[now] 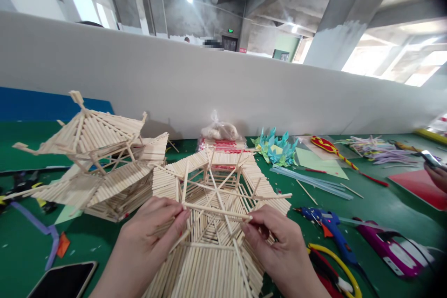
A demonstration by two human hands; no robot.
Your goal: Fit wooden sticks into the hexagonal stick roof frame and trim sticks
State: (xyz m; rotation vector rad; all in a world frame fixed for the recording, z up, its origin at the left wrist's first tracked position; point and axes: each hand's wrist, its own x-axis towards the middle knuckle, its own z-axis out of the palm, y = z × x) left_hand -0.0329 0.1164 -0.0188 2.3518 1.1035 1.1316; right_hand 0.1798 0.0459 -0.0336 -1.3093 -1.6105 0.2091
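Note:
Between my two hands a thin wooden stick lies across the open top of a pavilion model built from many such sticks. My left hand pinches the stick's left end, close to an upright post. At the other end, the thumb and forefinger of my right hand close on its tip. Long sticks cross over the model's middle, and slatted roof panels spread around it. To the left stands a second stick pavilion with a pointed roof and upturned corners.
A blue glue gun, a purple device and yellow-red-handled pliers lie at right. A phone is at front left. Behind are bagged sticks and a blue paper flower, before a white partition. Another person's hand shows far right.

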